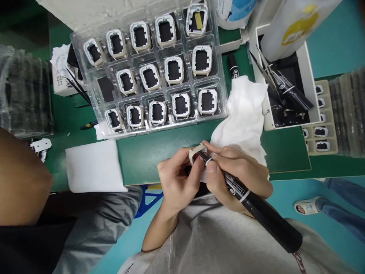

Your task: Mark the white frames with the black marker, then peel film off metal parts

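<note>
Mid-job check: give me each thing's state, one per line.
Left hand: grip closed on the held frame.
Held frame: tilted, marker tip at it.
Right hand: grip closed on the marker.
Marker: uncapped, tip exposed.
Tray: open, loaded with frames.
Tray frames: seated in separate compartments.
Left cloth: lying flat.
Right cloth: crumpled.
White box: open-topped, partly filled.

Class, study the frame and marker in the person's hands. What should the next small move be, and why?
Probably a short, light stroke of the marker along the frame. The right hand grips the marker like a pen, its tip right at the frame, while the left hand pinches the frame. Whether the tip touches is too small to tell.
</note>
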`<action>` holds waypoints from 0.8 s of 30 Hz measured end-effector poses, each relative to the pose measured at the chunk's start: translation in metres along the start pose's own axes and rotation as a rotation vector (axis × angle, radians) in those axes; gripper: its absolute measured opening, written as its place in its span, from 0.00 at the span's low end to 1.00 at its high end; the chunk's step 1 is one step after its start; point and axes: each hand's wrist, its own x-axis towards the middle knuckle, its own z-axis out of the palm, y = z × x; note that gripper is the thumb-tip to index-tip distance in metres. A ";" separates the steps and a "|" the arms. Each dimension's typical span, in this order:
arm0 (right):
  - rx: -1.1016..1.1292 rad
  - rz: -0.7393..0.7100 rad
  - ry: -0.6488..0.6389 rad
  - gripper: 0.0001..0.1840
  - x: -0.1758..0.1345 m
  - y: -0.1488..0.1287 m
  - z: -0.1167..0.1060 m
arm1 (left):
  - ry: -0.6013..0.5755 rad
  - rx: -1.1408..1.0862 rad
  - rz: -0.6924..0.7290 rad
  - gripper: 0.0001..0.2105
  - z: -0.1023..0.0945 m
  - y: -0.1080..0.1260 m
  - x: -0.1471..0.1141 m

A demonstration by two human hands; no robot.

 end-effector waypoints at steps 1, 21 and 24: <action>0.001 0.000 0.000 0.12 0.000 0.000 0.000 | 0.002 0.010 -0.007 0.09 0.000 0.000 0.000; 0.033 -0.001 0.051 0.13 0.002 -0.001 0.003 | -0.036 -0.145 -0.142 0.11 0.000 -0.002 0.000; 0.028 0.016 0.046 0.12 0.000 -0.001 0.003 | -0.031 -0.125 -0.111 0.10 0.001 -0.002 -0.001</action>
